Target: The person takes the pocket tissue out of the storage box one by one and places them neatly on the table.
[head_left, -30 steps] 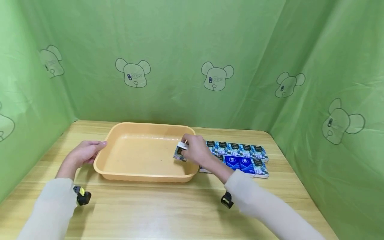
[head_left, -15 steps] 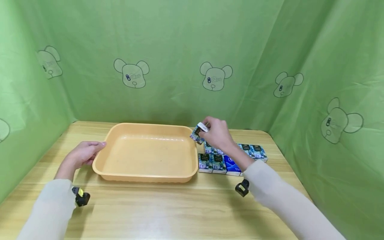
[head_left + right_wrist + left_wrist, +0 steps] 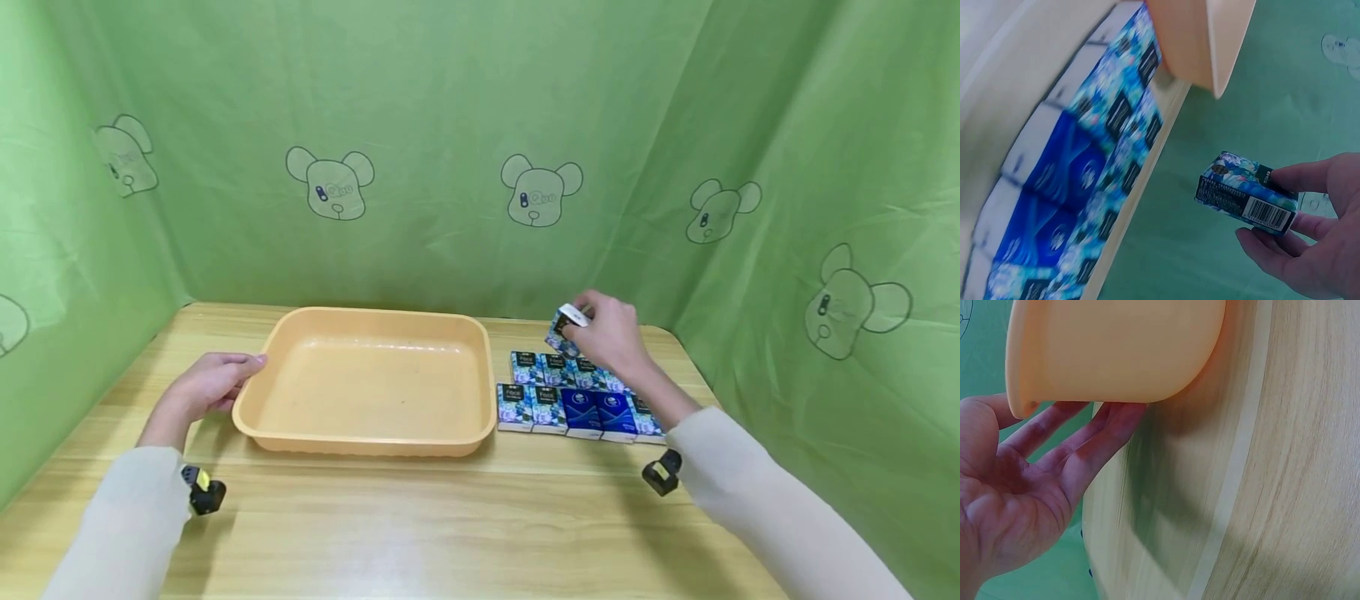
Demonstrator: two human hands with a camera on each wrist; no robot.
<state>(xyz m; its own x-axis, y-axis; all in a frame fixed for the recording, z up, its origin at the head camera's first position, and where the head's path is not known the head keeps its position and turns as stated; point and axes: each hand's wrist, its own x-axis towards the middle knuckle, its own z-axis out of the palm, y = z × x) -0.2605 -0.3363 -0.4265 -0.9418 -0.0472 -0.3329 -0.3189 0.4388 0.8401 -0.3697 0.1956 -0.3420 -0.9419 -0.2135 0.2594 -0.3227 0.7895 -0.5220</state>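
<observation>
My left hand (image 3: 210, 382) grips the left edge of a shallow orange plastic tray (image 3: 363, 440), thumb over the rim and fingers against the outer wall. That wall also shows in the left wrist view, the fingertips touching it from below. My right hand (image 3: 615, 333) pinches a small tissue pack (image 3: 558, 335) with a blue floral print, raised over the back row of packs to the right of the tray. A barcode on its end faces the right wrist camera. Below it lie two rows of tissue packs (image 3: 547, 408); my hand and forearm hide part of them.
Two plain blue packs (image 3: 598, 410) lie within the front row, among floral ones. The rows sit close against the tray's right side on a wooden table (image 3: 390, 533). Green curtains (image 3: 435, 250) with bear-head prints enclose the back and sides.
My right hand has carried the tissue pack out of the tray, up over its right rim and rightward above the back row. The left hand stays on the tray's edge.
</observation>
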